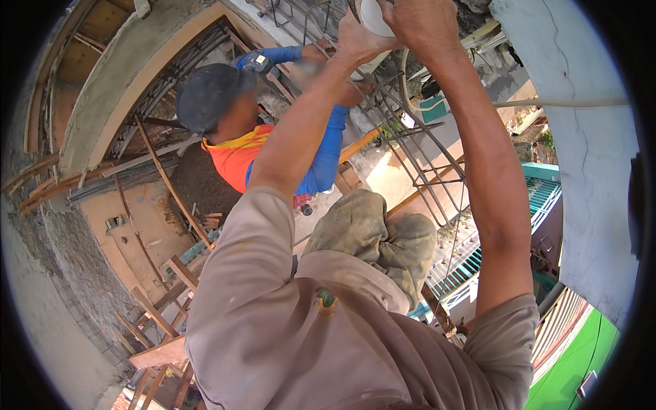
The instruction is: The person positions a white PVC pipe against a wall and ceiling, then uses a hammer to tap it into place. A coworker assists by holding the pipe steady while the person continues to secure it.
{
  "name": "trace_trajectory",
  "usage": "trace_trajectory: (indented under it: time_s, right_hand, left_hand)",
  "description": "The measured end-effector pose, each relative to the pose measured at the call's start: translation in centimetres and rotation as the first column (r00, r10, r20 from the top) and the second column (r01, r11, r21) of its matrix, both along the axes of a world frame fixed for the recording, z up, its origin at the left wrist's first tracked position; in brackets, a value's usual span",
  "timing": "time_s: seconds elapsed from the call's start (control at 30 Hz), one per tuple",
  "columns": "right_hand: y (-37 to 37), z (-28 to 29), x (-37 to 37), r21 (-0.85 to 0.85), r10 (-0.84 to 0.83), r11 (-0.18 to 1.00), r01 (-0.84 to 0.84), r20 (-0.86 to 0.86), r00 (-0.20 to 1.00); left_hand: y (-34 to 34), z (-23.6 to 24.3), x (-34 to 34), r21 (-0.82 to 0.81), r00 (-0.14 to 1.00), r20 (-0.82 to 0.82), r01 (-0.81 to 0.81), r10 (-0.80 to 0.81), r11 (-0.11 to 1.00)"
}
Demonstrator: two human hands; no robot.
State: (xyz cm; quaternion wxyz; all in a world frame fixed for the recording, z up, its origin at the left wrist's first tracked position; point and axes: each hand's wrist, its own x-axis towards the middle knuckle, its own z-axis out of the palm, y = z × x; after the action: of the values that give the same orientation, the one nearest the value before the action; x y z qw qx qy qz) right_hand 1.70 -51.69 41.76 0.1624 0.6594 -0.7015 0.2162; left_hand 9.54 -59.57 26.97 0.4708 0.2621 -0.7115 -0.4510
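Both my arms reach up to the top edge of the picture. My right hand is closed around a white rounded object at the top. Just left of that object, my left hand touches it from below; its fingers are mostly cut off by the frame edge. Below and behind the hands runs a cage of steel reinforcing bars.
A co-worker in a dark cap, orange vest and blue sleeves handles the bars to my left. A grey concrete column stands at right. Wooden props and scaffold planks lie far below, with a green roof at lower right.
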Motion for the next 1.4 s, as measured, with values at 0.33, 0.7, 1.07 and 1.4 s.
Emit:
trace_trajectory:
  time_s: [0.33, 0.7, 1.07, 1.4]
  right_hand:
    - [-2.6, -0.1, 1.6, 0.018, -0.109, 0.994, 0.111, -0.067, 0.992]
    - [-0.4, 4.1, -3.1, 0.155, 0.284, 0.937, -0.315, 0.191, 0.940]
    - [-2.4, 1.6, 1.0, -0.009, -0.010, 1.000, 0.010, 0.037, 0.999]
    - [-3.7, 0.5, 2.4, 0.063, -0.101, 0.993, 0.102, -0.014, 0.995]
  left_hand:
    - [-3.7, -0.2, 0.4, -0.165, 0.977, 0.181, 0.139, -0.109, 0.976]
    - [-1.4, -1.2, 1.1, -0.028, 0.972, 0.232, -0.026, 0.032, 0.999]
    - [-3.5, -3.9, 1.5, 0.023, 0.959, 0.278, 0.048, -0.052, 0.999]
    - [2.2, -3.2, 0.7, 0.148, 0.957, 0.032, -0.290, 0.288, 0.946]
